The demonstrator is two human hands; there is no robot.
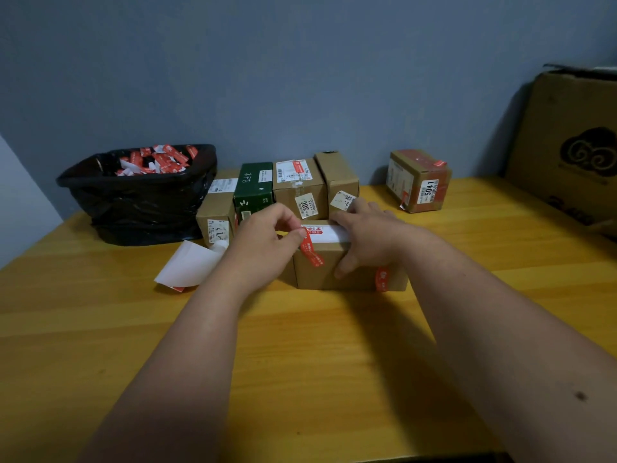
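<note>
A brown cardboard parcel (320,272) sits on the yellow wooden table (300,345) in front of me. On its top is a white shipping label (329,233), and red tape strips run down its front. My left hand (267,242) pinches the left end of the label and a red strip (312,252) at the parcel's top left corner. My right hand (364,238) rests over the parcel's top right, fingers spread, thumb down the front face.
A row of parcels (300,188), one dark green (252,192), stands behind. A black-lined bin (140,202) of torn red and white labels is at back left. A peeled label (187,265) lies beside it. One parcel (419,180) sits back right, with a big carton (571,152) at far right.
</note>
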